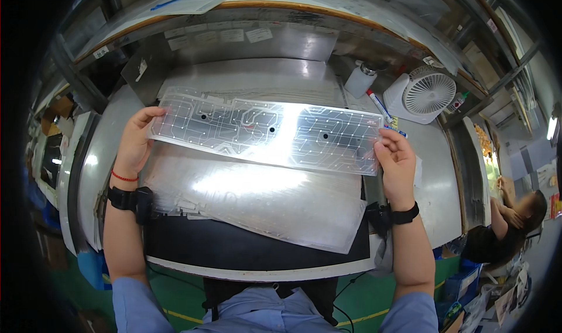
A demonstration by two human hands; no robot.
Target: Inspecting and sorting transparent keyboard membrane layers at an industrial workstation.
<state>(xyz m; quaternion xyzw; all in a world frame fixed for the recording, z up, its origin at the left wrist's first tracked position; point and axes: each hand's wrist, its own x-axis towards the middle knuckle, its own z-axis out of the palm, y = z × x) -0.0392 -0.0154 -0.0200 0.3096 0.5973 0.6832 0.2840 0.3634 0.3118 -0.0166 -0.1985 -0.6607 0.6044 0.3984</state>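
Note:
Between my two hands I hold up a long clear plastic sheet (252,135) printed with fine white circuit lines and dots. Three dark round spots show along it, and a bright glare crosses its middle. My left hand (140,135) pinches its left end, and my right hand (396,157) pinches its right end between thumb and fingers. Below the raised sheet lies a stack of similar clear sheets (281,207), spread a little unevenly on a black mat (246,239). More sheets seem to lie behind the held one, partly hidden.
At the back right stand a white bottle (360,80), a red-and-blue marker (377,103) and a white fan (422,93). A shelf edge (263,6) runs across the far side. Another person (503,227) is off to the right.

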